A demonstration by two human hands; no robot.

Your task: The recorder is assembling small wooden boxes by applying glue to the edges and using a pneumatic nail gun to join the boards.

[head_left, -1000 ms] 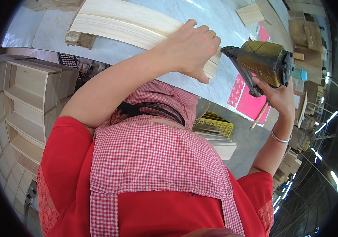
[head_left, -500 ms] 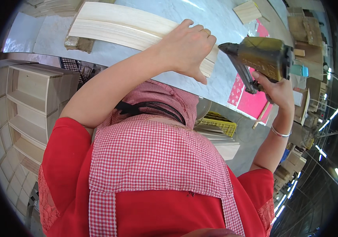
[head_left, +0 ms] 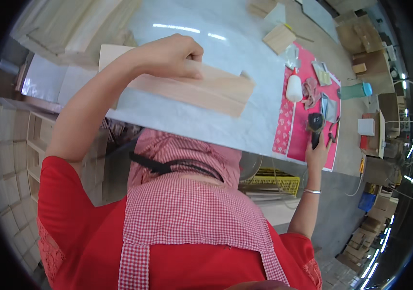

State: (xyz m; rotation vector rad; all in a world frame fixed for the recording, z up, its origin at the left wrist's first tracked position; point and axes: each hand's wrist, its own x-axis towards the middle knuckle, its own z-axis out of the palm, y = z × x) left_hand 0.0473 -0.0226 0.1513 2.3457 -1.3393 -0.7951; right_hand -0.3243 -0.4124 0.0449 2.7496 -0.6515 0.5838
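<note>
Left hand [head_left: 175, 57] curled on wooden piece [head_left: 218, 92], hold unclear; seems light, stiff, best taken by long edges. Right hand [head_left: 316, 153] closed around dark tool [head_left: 315, 121].

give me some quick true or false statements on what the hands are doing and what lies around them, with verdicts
1. The left hand is at the pale wooden piece. True.
2. The right hand is resting on the yellow crate. False: the right hand is around the handle of a dark tool.
3. A white bottle with a red tip lies on the pink sheet. True.
4. A silver bangle is on the left wrist. False: the silver bangle is on the right wrist.
5. The gingham apron is red and white. True.
6. The plastic crate is bright green. False: the plastic crate is yellow.
</note>
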